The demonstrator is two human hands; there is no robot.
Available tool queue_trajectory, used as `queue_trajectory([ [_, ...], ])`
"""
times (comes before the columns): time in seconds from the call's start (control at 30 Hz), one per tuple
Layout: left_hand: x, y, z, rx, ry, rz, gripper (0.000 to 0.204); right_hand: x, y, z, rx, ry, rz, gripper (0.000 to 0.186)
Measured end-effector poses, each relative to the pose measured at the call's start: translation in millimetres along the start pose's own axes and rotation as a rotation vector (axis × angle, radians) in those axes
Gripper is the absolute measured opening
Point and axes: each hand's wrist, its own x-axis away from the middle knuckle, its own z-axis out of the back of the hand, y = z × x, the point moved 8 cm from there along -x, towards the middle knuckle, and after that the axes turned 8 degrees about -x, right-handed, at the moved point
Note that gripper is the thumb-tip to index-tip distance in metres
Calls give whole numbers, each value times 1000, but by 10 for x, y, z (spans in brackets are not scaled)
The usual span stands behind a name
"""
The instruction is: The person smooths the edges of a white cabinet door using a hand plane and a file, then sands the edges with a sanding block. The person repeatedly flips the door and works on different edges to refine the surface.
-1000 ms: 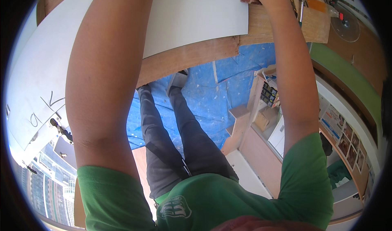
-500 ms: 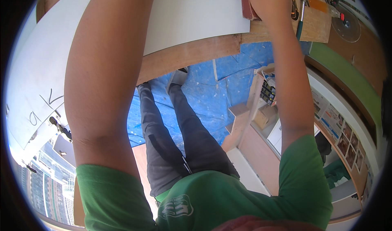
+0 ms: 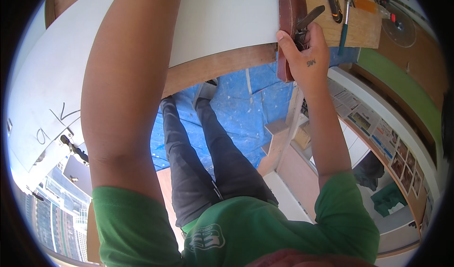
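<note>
The brown plane (image 3: 287,12) lies along the right edge of the white board (image 3: 222,21), its near end jutting past the corner. The right hand (image 3: 308,61) is clamped around it, thumb on top; the left hand is beyond the view, so its grip can't be told. Good work here likely means keeping the sole flat along the edge and easing pressure at the corner, where it could tip. The hammer (image 3: 346,14) and knife (image 3: 333,3) on the tabletop (image 3: 362,30) deserve elbow room.
</note>
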Motion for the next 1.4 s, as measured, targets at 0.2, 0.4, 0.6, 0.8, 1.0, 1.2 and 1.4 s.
queue_trajectory([
  [0.2, 34, 14, -31, -46, -27, 45, 51, 37, 20, 23, 0, -4, 21, 45],
  [0.4, 120, 62, -78, 23, -33, 38, 54, 52, 156, 216, -246, 62, -118, 40],
  [0.6, -43, -72, -85, -16, -40, -57, 53, -2, 203, 321, -335, 93, -153, 42],
  [0.8, 23, -35, -66, -10, -38, 17, 53, -160, 132, 150, -348, 47, -68, 44],
  [1.0, 159, 101, -49, -16, -57, 18, 52, -160, 147, 31, -268, 4, -19, 47],
  [1.2, 128, 55, -38, 50, -96, 1, 51, 7, 38, 2, -1, 8, 7, 47],
  [1.4, -14, -106, -90, 50, -52, 103, 50, 79, 83, -5, -11, 32, 33, 45],
])
